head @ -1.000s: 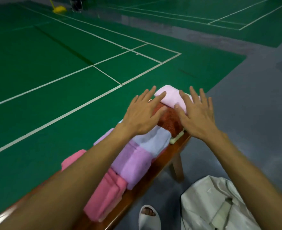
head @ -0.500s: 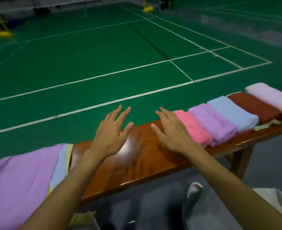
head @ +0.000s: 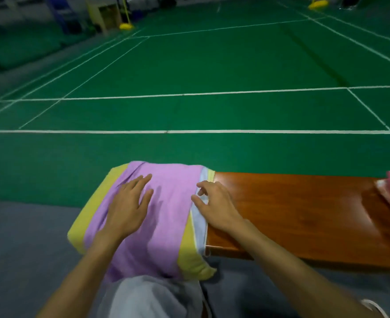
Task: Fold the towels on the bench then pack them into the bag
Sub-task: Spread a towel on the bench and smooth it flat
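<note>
**Bare arms, pale grey clothing**

From where I stand, the left forearm [head: 86, 267] and the right forearm [head: 281, 253] are uncovered all the way down to the edge of view. The left hand [head: 129, 207] and the right hand [head: 214, 205] are bare too, with plain wrists and fingers. Low in the middle, pale grey cloth [head: 157, 297] covers what looks like a leg. It is soft and loosely creased, with a darker line down its right side. In the bottom right corner a curved white rim [head: 373, 305] shows, perhaps footwear, but it is too cropped to tell.
</note>
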Available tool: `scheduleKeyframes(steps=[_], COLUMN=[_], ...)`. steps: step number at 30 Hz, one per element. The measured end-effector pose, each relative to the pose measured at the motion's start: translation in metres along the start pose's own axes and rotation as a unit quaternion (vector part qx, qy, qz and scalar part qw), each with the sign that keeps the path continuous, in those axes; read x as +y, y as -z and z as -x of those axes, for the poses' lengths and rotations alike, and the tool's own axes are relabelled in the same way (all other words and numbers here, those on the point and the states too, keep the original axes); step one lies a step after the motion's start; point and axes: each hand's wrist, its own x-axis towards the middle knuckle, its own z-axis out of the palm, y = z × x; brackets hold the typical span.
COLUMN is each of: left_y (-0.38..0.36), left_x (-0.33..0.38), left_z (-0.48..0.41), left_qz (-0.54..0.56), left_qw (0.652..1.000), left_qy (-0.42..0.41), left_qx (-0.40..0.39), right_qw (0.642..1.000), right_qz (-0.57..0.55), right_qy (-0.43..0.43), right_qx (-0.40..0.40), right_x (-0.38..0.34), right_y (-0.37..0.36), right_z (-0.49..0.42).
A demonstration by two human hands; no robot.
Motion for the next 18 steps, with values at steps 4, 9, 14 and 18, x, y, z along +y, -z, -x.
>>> scheduleKeyframes(steps=[4,9,14,18], left_y=[-0.008,-0.013,-0.011,-0.008], left_x=[-0.037,-0.052,-0.066,-0.053], left_z=[0.0,-0.008,-0.009,-0.01], left_qz=[-0.033,-0.095,-0.046,0.022], left_qw=[0.999,0.98,0.951,0.938], left_qy=[0.025,0.141,0.266,0.275], left_qx=[-0.003,0.098,0.152,0.211], right_qw=[0.997,0.98,0.977,0.966], right_qz=[-0.014,0.016,-0.04,-0.181], right_qy=[-0.058,-0.166,-0.169,-0.111], right_qx=[0.054,0.106,0.125,0.147], right_x=[-0.009,-0.009,-0.006,-0.006], right_y=[-0.037,-0.052,-0.06,-0.049], right_z=[-0.019,-0.026,-0.031,-0.02])
